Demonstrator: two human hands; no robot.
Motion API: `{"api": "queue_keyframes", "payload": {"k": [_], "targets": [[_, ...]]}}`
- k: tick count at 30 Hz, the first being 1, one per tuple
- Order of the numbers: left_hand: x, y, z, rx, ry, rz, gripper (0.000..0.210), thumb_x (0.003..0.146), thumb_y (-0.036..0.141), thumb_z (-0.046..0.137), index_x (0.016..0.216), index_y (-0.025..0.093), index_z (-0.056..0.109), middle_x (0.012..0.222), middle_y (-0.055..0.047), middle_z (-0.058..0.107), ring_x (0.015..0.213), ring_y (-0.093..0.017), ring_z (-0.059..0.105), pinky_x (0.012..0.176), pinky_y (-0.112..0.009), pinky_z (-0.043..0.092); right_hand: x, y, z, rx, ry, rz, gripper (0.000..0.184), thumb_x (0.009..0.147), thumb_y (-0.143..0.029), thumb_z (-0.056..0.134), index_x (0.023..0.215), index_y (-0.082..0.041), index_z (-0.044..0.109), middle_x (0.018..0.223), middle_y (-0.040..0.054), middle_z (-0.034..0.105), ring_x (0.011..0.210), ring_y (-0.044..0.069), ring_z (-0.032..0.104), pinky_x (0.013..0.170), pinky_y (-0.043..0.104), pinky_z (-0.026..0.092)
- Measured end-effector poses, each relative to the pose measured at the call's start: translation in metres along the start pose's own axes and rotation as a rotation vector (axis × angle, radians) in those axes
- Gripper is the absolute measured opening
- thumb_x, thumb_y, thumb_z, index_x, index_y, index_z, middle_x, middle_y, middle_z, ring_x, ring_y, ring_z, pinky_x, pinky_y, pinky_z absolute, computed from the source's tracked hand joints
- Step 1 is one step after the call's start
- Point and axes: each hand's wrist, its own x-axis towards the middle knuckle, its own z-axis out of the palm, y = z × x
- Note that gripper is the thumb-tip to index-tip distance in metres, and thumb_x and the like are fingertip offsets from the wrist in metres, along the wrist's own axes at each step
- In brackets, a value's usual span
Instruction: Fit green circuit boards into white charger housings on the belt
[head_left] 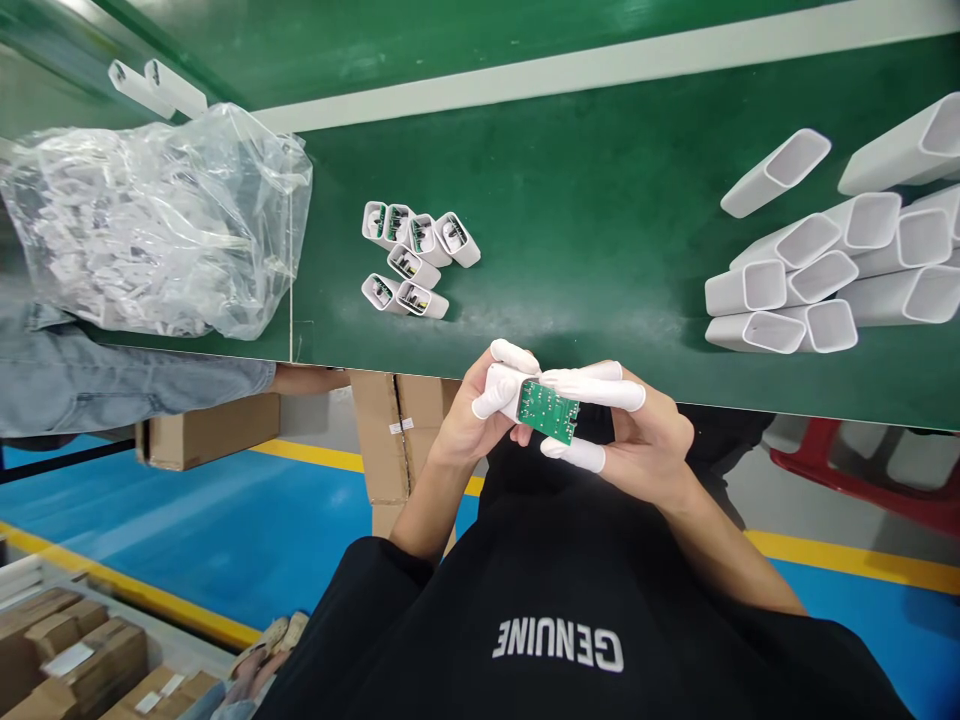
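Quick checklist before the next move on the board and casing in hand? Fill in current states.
1. Left hand grips the white casing: ok.
2. Right hand has the green circuit board, fingers along the upper edge, thumb near the lower: ok.
3. Board fully inside casing: not ok, much of it sticks out.
4. Board's inner end lined up: cannot tell, casing interior not visible.
5. White finger covers on both thumbs: ok.
6. More open casings on the bench's right side: ok.
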Motion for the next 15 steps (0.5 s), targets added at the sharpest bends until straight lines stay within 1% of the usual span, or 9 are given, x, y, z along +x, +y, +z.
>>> {"api": "queue_keyframes", "payload": {"k": [3,5,8,11,15], "targets": [[0.0006,0.0001,0.0007,0.017,0.037,-0.005,0.048,0.094,0.065,0.088,0.112,0.024,0.069,0.103,-0.001,0.069,0.044,-0.004,0.056,0.037,-0.021,0.046,0.0011,-0.0003,-0.0004,-0.011,0.007,0.006,0.069,0.09,-0.02,0.099,0.153,-0.038,0.076,0.133,0.007,0.086,0.109,0.03,0.085,0.089,0.048,0.075],[0.0013,-0.0004,0.0007,0.024,0.041,-0.01,0.05,0.093,0.067,0.089,0.112,0.024,0.07,0.099,0.0,0.07,0.045,-0.005,0.057,0.038,-0.021,0.047,0.0016,0.0003,-0.0005,-0.024,0.005,0.011,0.069,0.09,-0.021,0.099,0.153,-0.039,0.076,0.133,0.0067,0.087,0.108,0.03,0.085,0.088,0.048,0.075],[0.0026,-0.0023,-0.0004,0.019,0.016,-0.004,0.048,0.095,0.065,0.088,0.113,0.025,0.071,0.093,0.0,0.071,0.046,-0.007,0.06,0.04,-0.02,0.049,0.0032,0.0016,-0.0001,-0.032,0.001,-0.004,0.07,0.09,-0.021,0.099,0.153,-0.039,0.074,0.132,0.006,0.087,0.108,0.03,0.085,0.088,0.048,0.075],[0.0035,-0.0045,-0.0017,-0.01,-0.008,0.015,0.043,0.098,0.062,0.087,0.115,0.025,0.073,0.094,-0.001,0.073,0.048,-0.008,0.063,0.04,-0.02,0.05,0.0058,0.0016,0.0,-0.036,-0.001,-0.039,0.07,0.09,-0.019,0.098,0.154,-0.036,0.074,0.131,0.007,0.087,0.106,0.029,0.085,0.086,0.046,0.074],[0.0043,-0.0054,-0.0013,-0.014,-0.005,0.008,0.039,0.099,0.061,0.086,0.114,0.026,0.075,0.087,0.001,0.071,0.048,-0.009,0.062,0.041,-0.021,0.049,0.008,0.0006,-0.0017,-0.062,-0.015,-0.048,0.07,0.092,-0.018,0.096,0.155,-0.037,0.072,0.131,0.0068,0.087,0.104,0.028,0.084,0.083,0.046,0.073]]}}
